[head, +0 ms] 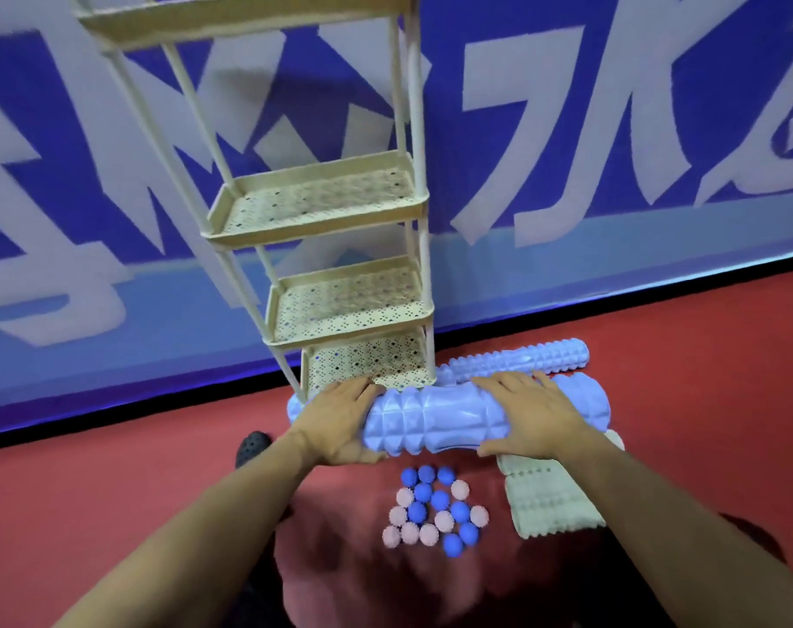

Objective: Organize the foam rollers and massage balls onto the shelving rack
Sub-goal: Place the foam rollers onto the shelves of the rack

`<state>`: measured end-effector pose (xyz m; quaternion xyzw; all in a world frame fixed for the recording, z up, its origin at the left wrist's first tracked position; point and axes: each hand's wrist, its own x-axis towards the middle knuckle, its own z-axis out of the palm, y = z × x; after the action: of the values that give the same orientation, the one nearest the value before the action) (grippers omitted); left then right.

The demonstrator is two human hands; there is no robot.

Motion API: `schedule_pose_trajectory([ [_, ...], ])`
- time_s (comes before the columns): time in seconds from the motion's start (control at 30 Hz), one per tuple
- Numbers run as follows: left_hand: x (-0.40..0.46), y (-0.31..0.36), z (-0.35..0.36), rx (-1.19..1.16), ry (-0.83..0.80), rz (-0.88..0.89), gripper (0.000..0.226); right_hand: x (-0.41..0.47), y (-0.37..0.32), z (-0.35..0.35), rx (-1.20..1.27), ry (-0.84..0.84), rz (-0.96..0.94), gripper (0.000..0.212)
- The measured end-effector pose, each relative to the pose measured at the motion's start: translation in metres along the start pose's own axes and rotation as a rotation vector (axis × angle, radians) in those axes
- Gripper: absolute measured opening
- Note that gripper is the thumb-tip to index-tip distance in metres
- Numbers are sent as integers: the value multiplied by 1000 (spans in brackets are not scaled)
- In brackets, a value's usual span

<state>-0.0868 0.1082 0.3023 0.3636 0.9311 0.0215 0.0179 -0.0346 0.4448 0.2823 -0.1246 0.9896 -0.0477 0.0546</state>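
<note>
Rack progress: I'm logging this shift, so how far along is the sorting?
Barely begun. Done: nothing shows on the visible rack shelves. In hand: the left hand and right hand grip a blue roller in front of the bottom shelf. Left: a thin blue roller, a cream roller and the balls, all on the floor.

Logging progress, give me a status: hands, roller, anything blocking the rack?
Left hand and right hand grip blue roller in front of rack. Visible shelves bare. Balls, second roller on floor. Nothing blocking.
</note>
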Motion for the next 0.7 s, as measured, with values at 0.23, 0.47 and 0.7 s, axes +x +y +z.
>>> schedule_pose_trajectory([
  [0.23,-64,-38,-5,-11,37,-29,94,8,-44,-32,-79,-177,-27,121],
  [0.47,-77,-71,-5,-63,103,-121,100,18,-88,-50,-127,-148,-25,107],
  [0.7,-86,-91,-2,-49,68,-342,82,24,-122,-57,-98,-144,83,100],
])
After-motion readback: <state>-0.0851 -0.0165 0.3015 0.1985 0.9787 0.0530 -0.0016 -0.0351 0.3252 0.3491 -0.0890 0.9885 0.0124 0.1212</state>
